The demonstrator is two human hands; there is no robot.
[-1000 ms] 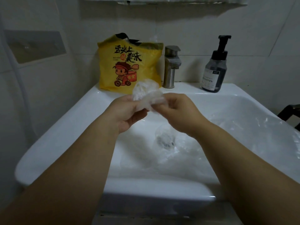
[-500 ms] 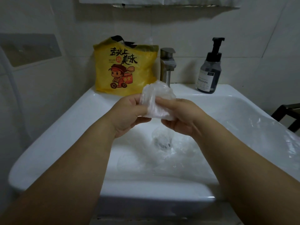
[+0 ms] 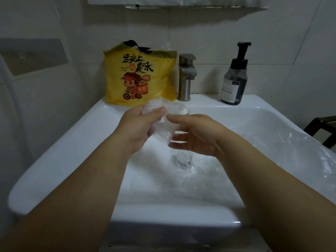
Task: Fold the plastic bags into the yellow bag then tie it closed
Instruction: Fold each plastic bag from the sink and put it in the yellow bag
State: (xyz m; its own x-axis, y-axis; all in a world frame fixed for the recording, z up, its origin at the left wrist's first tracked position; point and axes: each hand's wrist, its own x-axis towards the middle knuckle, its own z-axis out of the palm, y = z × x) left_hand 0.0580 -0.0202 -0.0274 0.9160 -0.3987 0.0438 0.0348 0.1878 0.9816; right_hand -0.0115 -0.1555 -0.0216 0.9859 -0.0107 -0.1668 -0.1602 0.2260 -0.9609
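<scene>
A crumpled clear plastic bag (image 3: 166,122) is held above the sink basin between both hands. My left hand (image 3: 138,127) grips its left side with the thumb curled over the top. My right hand (image 3: 194,135) holds the right side, thumb on top and fingers underneath the film. The yellow bag (image 3: 140,75), printed with a cartoon figure and black characters, stands upright on the back left rim of the sink, its top open and dark handles showing. More clear plastic bags (image 3: 298,153) lie spread over the right side of the basin.
The white sink (image 3: 60,160) fills the lower view. A steel faucet (image 3: 185,77) stands at the back centre, and a dark pump soap bottle (image 3: 234,79) at the back right. Tiled walls close in behind and left. A dark frame (image 3: 321,128) shows at far right.
Both hands have lowered slightly with the clear bag and shifted their grip; the bag now hangs more between the palms, with my right fingers under it.
</scene>
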